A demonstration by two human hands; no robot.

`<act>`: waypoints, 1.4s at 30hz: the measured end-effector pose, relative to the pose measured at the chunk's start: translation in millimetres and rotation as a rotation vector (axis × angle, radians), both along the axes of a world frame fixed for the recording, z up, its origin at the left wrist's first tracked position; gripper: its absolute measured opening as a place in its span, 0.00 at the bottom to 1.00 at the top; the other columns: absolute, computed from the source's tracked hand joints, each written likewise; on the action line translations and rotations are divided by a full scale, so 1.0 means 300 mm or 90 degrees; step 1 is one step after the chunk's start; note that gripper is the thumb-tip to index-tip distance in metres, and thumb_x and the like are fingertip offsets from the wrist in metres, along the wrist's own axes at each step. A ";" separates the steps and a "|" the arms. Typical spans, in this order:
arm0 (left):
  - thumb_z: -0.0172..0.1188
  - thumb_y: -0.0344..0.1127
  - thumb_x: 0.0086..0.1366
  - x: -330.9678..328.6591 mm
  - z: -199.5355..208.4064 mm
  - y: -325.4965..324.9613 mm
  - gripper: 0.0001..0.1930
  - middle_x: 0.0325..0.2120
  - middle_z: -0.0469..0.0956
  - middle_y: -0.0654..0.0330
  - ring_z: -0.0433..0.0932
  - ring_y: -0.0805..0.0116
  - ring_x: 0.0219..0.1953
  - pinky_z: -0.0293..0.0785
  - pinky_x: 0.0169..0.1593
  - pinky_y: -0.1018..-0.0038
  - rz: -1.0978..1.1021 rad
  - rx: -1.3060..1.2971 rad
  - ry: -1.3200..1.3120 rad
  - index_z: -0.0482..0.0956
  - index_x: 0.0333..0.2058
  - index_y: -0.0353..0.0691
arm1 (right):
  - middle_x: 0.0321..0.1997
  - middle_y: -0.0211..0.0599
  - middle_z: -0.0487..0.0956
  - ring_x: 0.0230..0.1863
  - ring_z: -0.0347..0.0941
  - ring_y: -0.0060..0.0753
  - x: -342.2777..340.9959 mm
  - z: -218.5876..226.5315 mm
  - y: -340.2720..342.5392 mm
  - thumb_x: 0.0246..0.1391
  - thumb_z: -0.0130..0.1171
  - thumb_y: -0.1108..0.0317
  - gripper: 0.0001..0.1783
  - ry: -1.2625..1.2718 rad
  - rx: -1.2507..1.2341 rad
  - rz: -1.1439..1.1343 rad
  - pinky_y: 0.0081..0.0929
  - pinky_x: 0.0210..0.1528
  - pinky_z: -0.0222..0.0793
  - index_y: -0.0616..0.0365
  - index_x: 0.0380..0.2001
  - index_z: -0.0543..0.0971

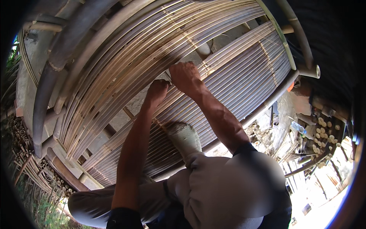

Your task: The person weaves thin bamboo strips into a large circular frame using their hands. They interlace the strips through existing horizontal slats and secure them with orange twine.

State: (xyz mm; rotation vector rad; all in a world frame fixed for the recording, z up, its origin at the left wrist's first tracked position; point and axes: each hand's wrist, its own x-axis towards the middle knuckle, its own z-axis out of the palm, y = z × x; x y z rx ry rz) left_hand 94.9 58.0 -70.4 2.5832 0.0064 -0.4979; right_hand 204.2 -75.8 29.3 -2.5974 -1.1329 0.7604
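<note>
My left hand (158,91) is closed in a fist over the gap between two sections of bamboo slats. Right beside it, a little farther out, my right hand (185,77) is also closed, knuckles up. A thin pale bit shows between the two fists, too small to name; what the fingers grip is hidden. Below my hands lies the nearer section of slats (236,84), set close together in long rows. The farther section of slats (126,61) curves away beyond the gap. Thin pale cross-bindings (268,57) run across the slats.
Thick bamboo poles (63,49) frame the left side, and a pole with a cut end (309,71) juts out at right. My foot (185,137) rests on the nearer slats. Cut bamboo (326,129) is stacked at right, with a plastic bottle (298,128) nearby. More bamboo lengths (34,171) lie at lower left.
</note>
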 end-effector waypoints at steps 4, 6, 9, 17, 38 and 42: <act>0.56 0.35 0.67 -0.071 0.157 -0.150 0.08 0.29 0.81 0.53 0.81 0.50 0.34 0.75 0.37 0.59 0.454 -0.142 -0.250 0.79 0.32 0.38 | 0.38 0.45 0.82 0.42 0.82 0.41 0.011 0.053 -0.090 0.64 0.54 0.59 0.21 0.257 0.244 -0.178 0.38 0.40 0.80 0.65 0.51 0.75; 0.58 0.32 0.67 -0.115 0.204 -0.168 0.05 0.32 0.82 0.56 0.80 0.52 0.35 0.74 0.39 0.58 0.411 -0.082 -0.407 0.80 0.36 0.39 | 0.41 0.45 0.81 0.46 0.80 0.39 -0.003 0.064 -0.094 0.65 0.52 0.55 0.26 0.583 0.476 -0.318 0.38 0.41 0.80 0.67 0.55 0.73; 0.58 0.31 0.67 -0.120 0.278 -0.192 0.04 0.34 0.82 0.57 0.79 0.53 0.39 0.74 0.43 0.59 0.343 -0.064 -0.459 0.80 0.37 0.38 | 0.45 0.49 0.81 0.38 0.81 0.40 -0.067 -0.073 -0.102 0.68 0.49 0.49 0.31 0.657 0.853 -0.134 0.36 0.41 0.82 0.69 0.56 0.72; 0.56 0.43 0.72 -0.115 0.201 -0.135 0.25 0.52 0.78 0.44 0.80 0.57 0.53 0.74 0.56 0.66 0.417 -0.268 -0.009 0.71 0.60 0.32 | 0.22 0.43 0.81 0.26 0.80 0.25 0.004 0.167 -0.312 0.67 0.52 0.49 0.25 -0.177 -0.027 0.206 0.30 0.28 0.78 0.65 0.43 0.80; 0.54 0.56 0.70 -0.096 0.132 -0.159 0.24 0.31 0.84 0.50 0.83 0.56 0.34 0.74 0.43 0.62 0.428 -0.190 0.011 0.85 0.43 0.39 | 0.25 0.48 0.80 0.31 0.81 0.49 -0.051 0.113 -0.298 0.62 0.56 0.60 0.15 -0.025 -0.039 0.173 0.42 0.32 0.75 0.61 0.28 0.77; 0.55 0.59 0.68 -0.083 0.105 -0.150 0.26 0.31 0.85 0.49 0.83 0.51 0.37 0.75 0.44 0.60 0.453 -0.136 0.032 0.86 0.40 0.39 | 0.29 0.52 0.82 0.38 0.80 0.58 -0.172 0.151 -0.190 0.67 0.47 0.49 0.26 0.182 0.007 0.023 0.51 0.44 0.75 0.61 0.28 0.80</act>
